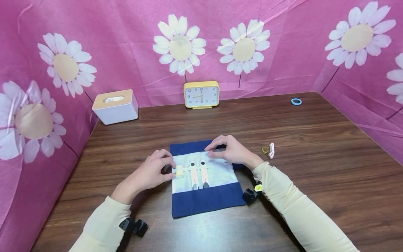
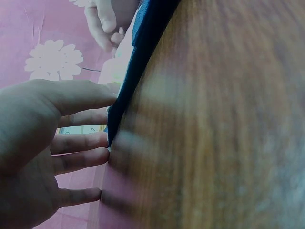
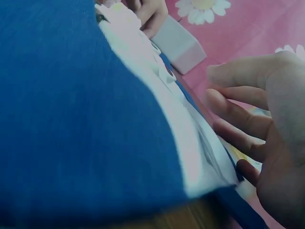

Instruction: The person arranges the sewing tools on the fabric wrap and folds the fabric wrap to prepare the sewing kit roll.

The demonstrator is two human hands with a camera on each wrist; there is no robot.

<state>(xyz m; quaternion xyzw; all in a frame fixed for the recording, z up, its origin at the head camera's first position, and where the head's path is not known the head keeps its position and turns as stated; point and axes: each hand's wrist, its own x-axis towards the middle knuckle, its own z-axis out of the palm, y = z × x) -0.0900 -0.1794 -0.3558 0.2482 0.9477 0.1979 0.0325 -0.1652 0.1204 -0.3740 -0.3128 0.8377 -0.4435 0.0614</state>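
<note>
Lying unfolded on worktop (image 1: 201, 232), cloth case (image 1: 207, 201) | done: two utensils (image 1: 194, 174) inside | remaining, seemingly: case not yet closed | left hand (image 1: 154, 170) spread, touches its edge; right hand (image 1: 232, 150) loosely spread, empty, over it

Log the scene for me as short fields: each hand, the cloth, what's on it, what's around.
left hand: at the organizer's left edge
right hand: over its upper part, nothing visibly held
cloth organizer: navy and white, open on wooden table
on it: two white-handled utensils, pale-yellow piece at left
right side: white looped cord, gold-coloured ring
back: tissue box, yellow clock, light-blue ring
</note>
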